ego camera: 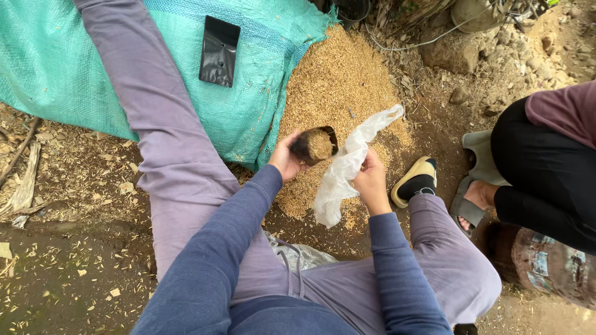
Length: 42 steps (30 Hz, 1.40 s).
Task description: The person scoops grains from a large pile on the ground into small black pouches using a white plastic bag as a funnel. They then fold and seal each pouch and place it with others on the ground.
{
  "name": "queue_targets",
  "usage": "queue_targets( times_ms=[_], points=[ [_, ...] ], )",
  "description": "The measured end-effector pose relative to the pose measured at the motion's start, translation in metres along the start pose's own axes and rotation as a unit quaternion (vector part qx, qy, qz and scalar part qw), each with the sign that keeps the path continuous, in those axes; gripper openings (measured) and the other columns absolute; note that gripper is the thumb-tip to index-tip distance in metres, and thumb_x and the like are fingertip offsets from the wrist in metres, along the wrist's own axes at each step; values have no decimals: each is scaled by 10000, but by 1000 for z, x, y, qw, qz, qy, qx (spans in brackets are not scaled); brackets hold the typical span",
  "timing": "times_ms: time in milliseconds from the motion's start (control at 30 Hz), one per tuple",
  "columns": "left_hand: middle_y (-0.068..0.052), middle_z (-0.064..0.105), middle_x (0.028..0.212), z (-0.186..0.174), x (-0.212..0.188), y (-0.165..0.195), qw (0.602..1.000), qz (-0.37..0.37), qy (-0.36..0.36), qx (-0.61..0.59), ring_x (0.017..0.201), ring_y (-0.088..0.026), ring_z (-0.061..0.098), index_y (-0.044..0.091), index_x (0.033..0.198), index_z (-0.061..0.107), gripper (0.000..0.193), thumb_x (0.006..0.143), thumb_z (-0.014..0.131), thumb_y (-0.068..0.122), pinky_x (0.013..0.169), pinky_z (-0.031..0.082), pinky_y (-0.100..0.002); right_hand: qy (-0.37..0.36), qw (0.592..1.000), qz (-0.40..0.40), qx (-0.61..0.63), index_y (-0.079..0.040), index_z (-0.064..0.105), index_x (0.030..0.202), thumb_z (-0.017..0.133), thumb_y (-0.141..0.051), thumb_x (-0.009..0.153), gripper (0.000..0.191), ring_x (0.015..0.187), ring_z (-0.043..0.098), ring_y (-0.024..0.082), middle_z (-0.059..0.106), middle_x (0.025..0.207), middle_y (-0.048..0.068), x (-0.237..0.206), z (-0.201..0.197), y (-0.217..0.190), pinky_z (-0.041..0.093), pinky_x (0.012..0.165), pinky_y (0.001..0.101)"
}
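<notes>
Landmark: the husk pile [338,87], a tan heap of dry husks on the dirt ground, is the reference for every place below.
Sleeves: two blue sleeves run from the bottom edge up toward the near edge of the husk pile, over purple-grey trousers.
Clear bag on lap: a crumpled clear plastic bag [302,253] lies between the legs, nearer than the husk pile.
Right hand: the right hand [371,181] is at the near right edge of the husk pile; its grip is closed, pinching a white plastic bag [347,162].
White plastic bag: thin and crumpled, it hangs below the right hand and also trails upward to the right across the husk pile.
Left hand: the left hand [285,159] is at the near left edge of the husk pile; its grip is closed around a small black pouch [315,144].
Small black pouch: held on its side over the near part of the husk pile, its open mouth shows it packed with husks; it sits just beside the white plastic bag.
Slipper: a yellow and black slipper [415,180] on the person's own foot rests right of the husk pile.
Other person: a person in black trousers and grey sandals [534,167] crouches well right of the husk pile.
Green sack: a teal woven sack [56,62] spreads out left of the husk pile, touching its edge.
Flat black pouch: an empty flat black pouch [219,51] lies on the green sack, left of the husk pile's far part.
</notes>
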<state>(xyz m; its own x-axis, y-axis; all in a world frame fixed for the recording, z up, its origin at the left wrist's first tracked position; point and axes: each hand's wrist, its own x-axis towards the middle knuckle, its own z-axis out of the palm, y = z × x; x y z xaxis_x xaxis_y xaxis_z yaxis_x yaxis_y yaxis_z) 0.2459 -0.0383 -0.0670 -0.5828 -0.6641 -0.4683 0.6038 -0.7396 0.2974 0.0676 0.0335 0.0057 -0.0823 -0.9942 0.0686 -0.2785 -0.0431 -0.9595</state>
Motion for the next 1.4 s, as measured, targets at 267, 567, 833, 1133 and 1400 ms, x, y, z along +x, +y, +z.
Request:
queue_targets(
  times_ms=[267,567,833,1133,1400],
  points=[
    [-203,633,1344,-6,-25,5,997,-2,-55,-50,1142,-326,674,59,1416,510,618,1044,354,527,939,587,-488,-54,938,107,-324,-65,654,1313,704,-152,846,478,916,728,282,672,1199,161,-44,20,1,574,818,364],
    [-112,626,1249,4,-33,-5,996,90,-16,11,1105,-274,654,133,1334,549,499,1013,533,516,874,590,-515,-108,924,33,-366,-71,767,1092,687,-321,929,309,860,752,284,771,995,140,-13,-9,-29,581,814,409],
    [-129,599,1371,12,-17,-21,998,48,-46,15,1235,-291,591,146,1386,532,545,1011,469,536,984,510,-570,-72,953,262,-134,36,629,1176,564,-438,1018,504,770,762,265,719,996,147,18,-30,-30,628,601,373],
    [-178,594,1418,11,14,-31,996,-11,-80,32,1307,-313,598,31,1458,496,656,1069,469,559,1117,483,-542,-143,959,228,-86,27,615,955,622,-175,966,203,754,784,199,697,865,107,48,-47,10,636,551,327],
    [-196,553,1454,8,20,-40,984,-88,-135,80,1313,-344,573,91,1495,424,744,1008,347,648,1079,492,-544,-101,958,195,-181,0,688,1052,691,-225,932,255,715,733,164,723,908,85,52,-52,-2,621,535,299]
  ],
)
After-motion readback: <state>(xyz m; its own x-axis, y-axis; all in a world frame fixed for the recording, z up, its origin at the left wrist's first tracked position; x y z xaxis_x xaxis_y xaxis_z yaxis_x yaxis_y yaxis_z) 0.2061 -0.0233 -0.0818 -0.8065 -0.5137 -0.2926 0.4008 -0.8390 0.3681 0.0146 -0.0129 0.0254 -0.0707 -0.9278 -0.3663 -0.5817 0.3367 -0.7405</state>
